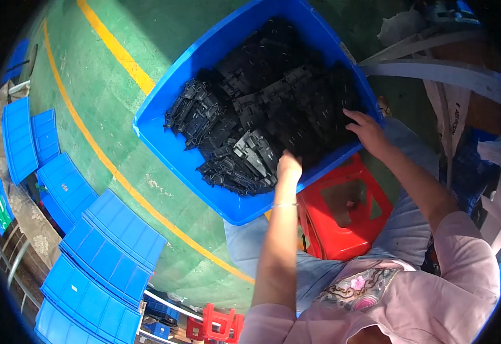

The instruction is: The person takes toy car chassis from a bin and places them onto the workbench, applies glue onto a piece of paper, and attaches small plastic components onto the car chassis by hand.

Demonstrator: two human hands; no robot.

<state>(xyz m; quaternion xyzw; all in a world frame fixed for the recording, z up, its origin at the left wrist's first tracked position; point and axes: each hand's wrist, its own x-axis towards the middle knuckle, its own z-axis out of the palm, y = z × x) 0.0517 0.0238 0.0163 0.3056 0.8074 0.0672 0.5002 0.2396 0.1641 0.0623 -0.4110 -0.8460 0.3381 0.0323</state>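
At the bin [161, 150], right hand [370, 135] looks spread; can't tell if left hand [288, 168] holds anything. Lift black parts [199, 109] gently.

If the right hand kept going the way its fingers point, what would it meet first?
Most likely the black parts in the blue bin; the right hand may already touch them, as depth is unclear here.

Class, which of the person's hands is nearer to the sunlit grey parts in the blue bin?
Left. The left hand is just right of the sunlit grey parts; the right hand is farther off, at the right side of the blue bin.
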